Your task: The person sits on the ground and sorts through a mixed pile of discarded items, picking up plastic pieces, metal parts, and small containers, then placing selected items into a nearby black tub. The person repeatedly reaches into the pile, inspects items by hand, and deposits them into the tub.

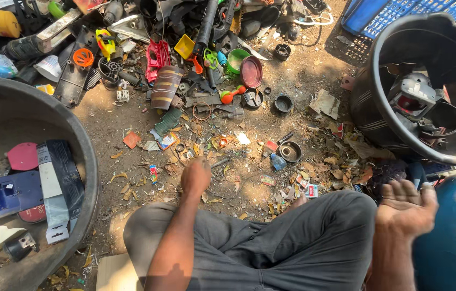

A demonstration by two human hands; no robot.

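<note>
Bare forearms without sleeves, dark grey trousers (pixel 271 248) creased over both knees, bare hands

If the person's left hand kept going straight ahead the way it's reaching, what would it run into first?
Probably the small scraps on the dirt just ahead of the left hand, near the thin grey rod; depth is hard to judge.

Large round black plastic tub (pixel 85 161) at left edge of frame; flat purple plastic panel (pixel 7 195) lies in it. Second round black plastic tub (pixel 370 102) at upper right, grey metal housing (pixel 413 94) inside. Blue plastic crate (pixel 378 13) behind it, top right corner. Heap of mixed plastic scrap (pixel 174 48) across top centre. Left hand (pixel 195 177) on ground at centre; right hand (pixel 406 207) at lower right, below second tub.
</note>
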